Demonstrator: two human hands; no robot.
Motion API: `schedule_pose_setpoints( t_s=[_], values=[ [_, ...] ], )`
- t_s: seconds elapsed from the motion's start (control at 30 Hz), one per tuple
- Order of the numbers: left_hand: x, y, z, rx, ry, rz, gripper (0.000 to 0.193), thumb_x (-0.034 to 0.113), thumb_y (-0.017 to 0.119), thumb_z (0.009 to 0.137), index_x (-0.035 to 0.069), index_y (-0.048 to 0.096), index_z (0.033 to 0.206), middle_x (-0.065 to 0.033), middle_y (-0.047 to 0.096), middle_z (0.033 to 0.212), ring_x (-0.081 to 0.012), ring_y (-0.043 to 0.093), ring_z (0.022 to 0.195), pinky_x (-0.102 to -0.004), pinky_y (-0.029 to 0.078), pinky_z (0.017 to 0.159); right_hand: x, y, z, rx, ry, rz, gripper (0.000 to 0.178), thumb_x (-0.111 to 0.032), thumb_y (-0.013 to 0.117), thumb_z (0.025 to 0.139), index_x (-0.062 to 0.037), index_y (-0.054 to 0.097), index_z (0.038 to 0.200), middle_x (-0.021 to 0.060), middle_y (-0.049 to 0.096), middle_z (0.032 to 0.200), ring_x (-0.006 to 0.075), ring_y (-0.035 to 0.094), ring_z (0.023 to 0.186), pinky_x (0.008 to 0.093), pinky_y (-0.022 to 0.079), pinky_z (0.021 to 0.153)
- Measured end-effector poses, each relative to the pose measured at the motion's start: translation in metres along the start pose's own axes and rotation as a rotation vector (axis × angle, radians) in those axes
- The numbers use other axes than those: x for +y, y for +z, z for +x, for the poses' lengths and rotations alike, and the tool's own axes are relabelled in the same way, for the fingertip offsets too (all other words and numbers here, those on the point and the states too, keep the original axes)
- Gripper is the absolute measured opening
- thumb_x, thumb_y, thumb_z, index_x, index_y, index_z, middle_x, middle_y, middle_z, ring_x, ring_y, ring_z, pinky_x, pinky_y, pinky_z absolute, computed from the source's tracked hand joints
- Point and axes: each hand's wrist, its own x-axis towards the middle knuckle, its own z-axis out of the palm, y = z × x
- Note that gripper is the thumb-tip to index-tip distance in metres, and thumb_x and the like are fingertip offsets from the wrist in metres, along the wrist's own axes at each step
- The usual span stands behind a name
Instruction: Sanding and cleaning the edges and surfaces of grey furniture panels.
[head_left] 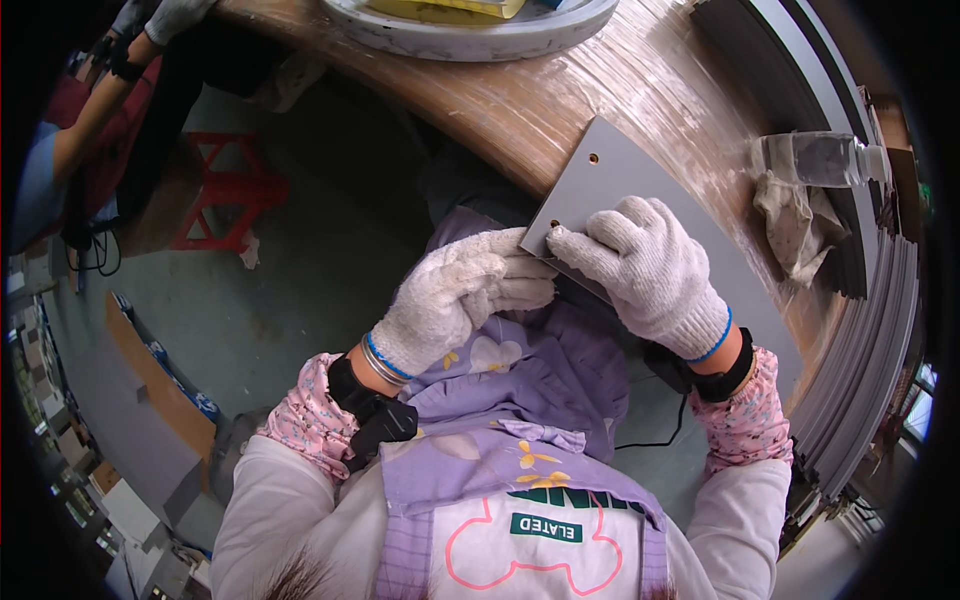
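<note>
A grey flat panel (655,180) lies on the table, its near left corner jutting over the edge. Two small brass-coloured round fittings sit in its face, an upper fitting (594,158) and a lower fitting (555,224). My right hand (645,265), in a white knit glove, rests on the panel with fingers curled and a fingertip pressed beside the lower fitting. Whatever its fingers may hold is hidden. My left hand (465,290), gloved too, has its fingers stretched out against the panel's near left corner, some lying below the edge.
On the wooden table (460,95), covered in clear film, stands a round pale tray (470,40). A clear bottle (815,158) and a cloth (795,225) lie at right, near stacked grey panels (865,370). A red stool (225,190) and another person's gloved hand (178,18) are at left.
</note>
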Motion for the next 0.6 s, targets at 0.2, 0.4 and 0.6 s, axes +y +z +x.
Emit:
schedule_pose_setpoints(
  t_s=[0.2,0.4,0.6],
  values=[
    [0.000,0.003,-0.001,0.006,0.032,-0.048,0.057,0.021,0.044,0.100,-0.015,0.031,0.142,-0.0280,0.056,0.130,-0.0368,0.061,0.117,-0.0467,0.045,0.106,0.004,-0.002,-0.007,0.000,-0.029,-0.002,0.039,-0.016,0.062,0.075,-0.0225,0.066,0.114,-0.0016,0.056,0.093,0.0199,0.057,0.090,0.0338,0.048,0.076],
    [0.004,0.003,-0.002,0.054,0.012,0.055,0.059,0.026,0.043,0.102,-0.015,0.030,0.143,-0.0298,0.055,0.130,-0.0360,0.063,0.114,-0.0458,0.047,0.104,0.007,-0.006,-0.018,-0.049,-0.041,-0.020,0.040,-0.017,0.063,0.073,-0.0242,0.067,0.112,-0.0021,0.055,0.092,0.0198,0.058,0.089,0.0339,0.048,0.076],
    [0.007,0.011,-0.001,0.083,0.014,0.079,0.061,0.031,0.042,0.103,-0.014,0.031,0.143,-0.0293,0.057,0.128,-0.0347,0.064,0.111,-0.0428,0.051,0.100,0.012,-0.008,-0.029,-0.062,-0.073,0.026,0.040,-0.019,0.064,0.072,-0.0244,0.067,0.112,-0.0024,0.055,0.090,0.0203,0.057,0.085,0.0346,0.048,0.074]
  ],
)
